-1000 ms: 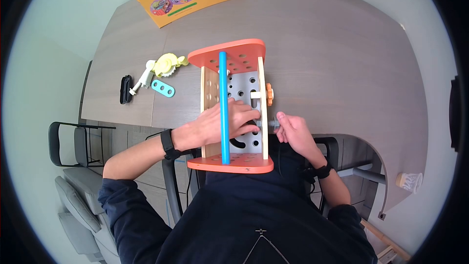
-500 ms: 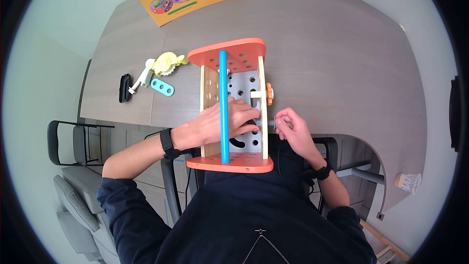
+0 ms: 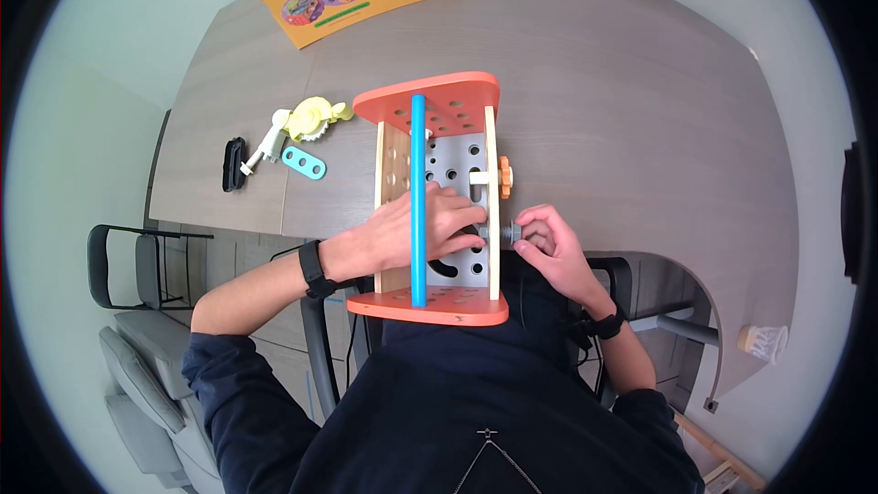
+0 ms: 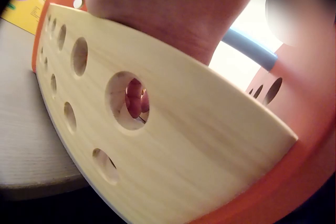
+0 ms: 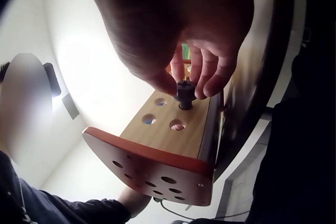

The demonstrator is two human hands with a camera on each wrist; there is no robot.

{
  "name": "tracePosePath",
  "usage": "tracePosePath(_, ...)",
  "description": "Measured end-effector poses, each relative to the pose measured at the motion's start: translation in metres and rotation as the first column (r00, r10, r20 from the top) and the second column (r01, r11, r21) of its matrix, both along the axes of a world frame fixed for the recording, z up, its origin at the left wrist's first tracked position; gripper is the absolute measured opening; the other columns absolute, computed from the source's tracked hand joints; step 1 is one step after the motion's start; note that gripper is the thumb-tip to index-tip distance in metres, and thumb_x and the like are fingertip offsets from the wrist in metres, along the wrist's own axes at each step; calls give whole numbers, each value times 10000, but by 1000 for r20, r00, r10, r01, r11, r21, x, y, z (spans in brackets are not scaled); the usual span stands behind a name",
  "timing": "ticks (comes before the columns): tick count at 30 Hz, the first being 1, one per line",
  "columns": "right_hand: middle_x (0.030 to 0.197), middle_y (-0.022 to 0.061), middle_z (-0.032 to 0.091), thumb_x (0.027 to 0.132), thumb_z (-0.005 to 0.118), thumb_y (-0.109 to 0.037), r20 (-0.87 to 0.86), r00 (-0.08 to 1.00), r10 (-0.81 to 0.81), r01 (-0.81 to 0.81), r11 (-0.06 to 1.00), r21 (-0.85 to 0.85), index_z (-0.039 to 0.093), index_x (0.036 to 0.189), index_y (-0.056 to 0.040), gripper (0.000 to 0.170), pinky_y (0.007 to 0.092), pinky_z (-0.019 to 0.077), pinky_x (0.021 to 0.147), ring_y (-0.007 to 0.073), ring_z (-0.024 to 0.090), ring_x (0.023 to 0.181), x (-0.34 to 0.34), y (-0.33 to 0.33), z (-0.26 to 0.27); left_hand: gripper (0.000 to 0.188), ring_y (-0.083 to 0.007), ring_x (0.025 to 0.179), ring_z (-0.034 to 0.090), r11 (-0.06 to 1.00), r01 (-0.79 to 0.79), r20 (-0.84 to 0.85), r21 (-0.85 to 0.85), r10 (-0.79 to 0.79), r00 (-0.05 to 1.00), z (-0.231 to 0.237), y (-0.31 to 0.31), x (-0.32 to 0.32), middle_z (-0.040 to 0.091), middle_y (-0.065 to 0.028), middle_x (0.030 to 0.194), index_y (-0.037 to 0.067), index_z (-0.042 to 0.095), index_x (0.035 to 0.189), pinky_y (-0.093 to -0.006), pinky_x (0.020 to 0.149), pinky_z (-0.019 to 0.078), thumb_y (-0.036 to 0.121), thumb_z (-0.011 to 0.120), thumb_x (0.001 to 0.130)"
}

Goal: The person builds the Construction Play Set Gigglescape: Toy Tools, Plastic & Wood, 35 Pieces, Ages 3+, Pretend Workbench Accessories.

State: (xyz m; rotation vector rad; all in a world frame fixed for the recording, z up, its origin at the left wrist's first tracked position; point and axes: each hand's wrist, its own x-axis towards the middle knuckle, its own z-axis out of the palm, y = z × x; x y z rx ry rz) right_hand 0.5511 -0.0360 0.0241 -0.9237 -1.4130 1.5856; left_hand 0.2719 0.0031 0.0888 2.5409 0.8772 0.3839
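A toy toolbox (image 3: 430,94) with orange ends, pale wooden sides and a blue rod handle (image 3: 419,201) stands at the table's near edge. A grey bolt (image 5: 185,90) passes through its right wooden side, head outward. My right hand (image 3: 560,254) pinches the bolt's head, thumb on one side and fingers on the other. Reaching under the rod, my left hand (image 3: 446,223) is inside the box, its thumb and finger pinching around the bolt's inner end. In the left wrist view, fingertips show through a hole in the wooden side (image 4: 173,134). An orange knob (image 3: 505,177) sits farther along the right side.
Left of the toolbox lie a yellow and white toy (image 3: 314,119), a teal strip with holes (image 3: 298,160) and a black tray-like piece (image 3: 230,165). A yellow printed carton (image 3: 402,9) stands at the back. A paper cup (image 3: 766,343) is at far right.
My right hand's fingers have shifted around the bolt's head, the thumb moving from above to below it. The left hand stays in place inside the toolbox.
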Motion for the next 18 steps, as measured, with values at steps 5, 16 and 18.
tracePosePath(5, 874, 15, 643, 1095, 622, -114, 66, 998, 14, -5, 989, -149, 610, 1189, 2, 150, 248, 498, 662, 73, 623, 755, -4, 5, 6, 292, -302, 881, 679, 1000, -1, -1, 18, 1, 1000, 0, -1, -1, 662, -102, 883, 85, 655, 1147, -429, 882, 515, 358, 680, 1045)
tracePosePath(16, 870, 6, 664, 1084, 626, -85, 92, 986, -136, 142, 987, -69, 585, 1227, 2, 172, 231, 487, 667, 71, 630, 737, -7, -2, 18, 297, -298, 883, 681, 1000, 1, -1, 4, -1, 1000, 2, 0, 0, 667, -105, 886, 80, 660, 1141, -425, 871, 519, 358, 689, 1041)
tracePosePath(18, 908, 17, 664, 1067, 641, -52, 53, 997, -61, 60, 998, 14, 560, 1260, 0, 215, 227, 485, 694, 68, 628, 758, -4, 0, 7, 292, -299, 875, 682, 1000, 2, 9, 23, -2, 1000, 0, 0, -1, 666, -104, 876, 79, 661, 1139, -427, 856, 524, 353, 690, 1040)
